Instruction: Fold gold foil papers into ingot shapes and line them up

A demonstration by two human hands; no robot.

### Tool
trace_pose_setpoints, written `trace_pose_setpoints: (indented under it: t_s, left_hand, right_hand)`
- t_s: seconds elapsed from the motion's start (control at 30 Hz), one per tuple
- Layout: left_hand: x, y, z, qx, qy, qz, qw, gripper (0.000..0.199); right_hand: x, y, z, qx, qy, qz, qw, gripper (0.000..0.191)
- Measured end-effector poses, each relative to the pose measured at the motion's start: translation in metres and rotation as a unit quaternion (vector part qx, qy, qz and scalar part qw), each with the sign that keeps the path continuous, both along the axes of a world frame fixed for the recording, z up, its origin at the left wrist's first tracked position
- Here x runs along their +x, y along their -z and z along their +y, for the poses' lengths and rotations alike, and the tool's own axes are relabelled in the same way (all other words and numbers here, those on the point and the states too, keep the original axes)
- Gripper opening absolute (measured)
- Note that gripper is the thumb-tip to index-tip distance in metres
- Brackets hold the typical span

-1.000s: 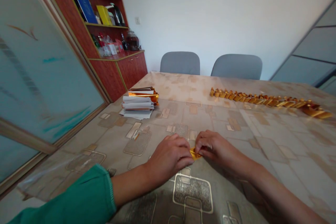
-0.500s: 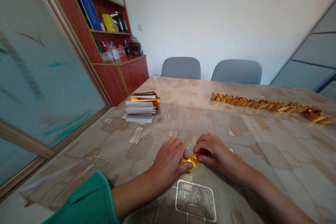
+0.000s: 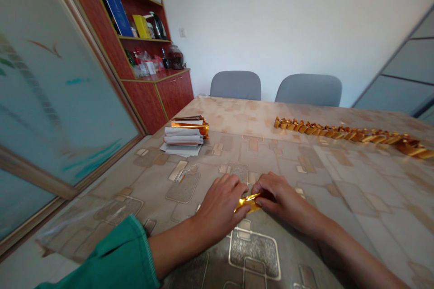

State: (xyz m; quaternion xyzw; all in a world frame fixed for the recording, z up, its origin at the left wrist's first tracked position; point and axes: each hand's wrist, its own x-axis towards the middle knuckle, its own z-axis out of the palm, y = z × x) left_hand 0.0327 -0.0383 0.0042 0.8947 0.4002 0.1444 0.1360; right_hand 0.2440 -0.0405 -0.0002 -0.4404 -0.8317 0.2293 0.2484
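A small piece of shiny gold foil paper (image 3: 250, 203) lies low over the patterned tablecloth, between my two hands. My left hand (image 3: 224, 201) grips its left end, thumb in front and fingers curled behind. The right end is pinched between the thumb and fingers of my right hand (image 3: 278, 194). Part of the foil is hidden under the fingers. Farther off to the left sits a stack of folded white and gold paper sheets (image 3: 185, 137). A long row of folded gold pieces (image 3: 332, 132) runs along the table at the right.
The table (image 3: 230, 115) has a patterned cover. Two grey chairs (image 3: 235, 85) stand at its far side. A red-brown cabinet (image 3: 174, 95) with shelves of bottles and boxes is at the back left, beside a frosted glass door (image 3: 68, 99).
The foil's upper edge now shows as a raised fold between my fingers, and its face has tilted. Both hands keep their hold. The view has shifted slightly.
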Motion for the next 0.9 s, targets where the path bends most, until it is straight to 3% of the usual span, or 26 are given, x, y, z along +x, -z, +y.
trace_pose_setpoints:
  t_s: [0.2,0.4,0.6,0.77,0.9]
  left_hand:
    - [-0.001,0.0,0.002,0.008,0.005,-0.016,1.0,0.012]
    - [-0.003,0.001,0.004,-0.026,-0.01,-0.098,0.995,0.008]
    - [-0.004,-0.001,0.004,-0.007,-0.014,-0.169,0.986,0.012]
    - [-0.006,-0.002,0.003,0.012,0.025,-0.228,0.973,0.02]
    - [-0.006,-0.004,0.002,0.025,0.062,-0.243,0.968,0.021]
  right_hand:
    - [0.0,-0.001,-0.004,0.006,0.006,0.013,1.0,0.019]
    - [-0.003,-0.004,-0.009,0.021,0.03,0.029,0.999,0.014]
    - [-0.01,-0.009,-0.013,0.103,0.039,0.053,0.992,0.012]
    - [-0.012,-0.015,-0.016,0.104,0.02,0.056,0.993,0.005]
    - [-0.01,-0.02,-0.015,0.092,0.0,0.066,0.994,0.022]
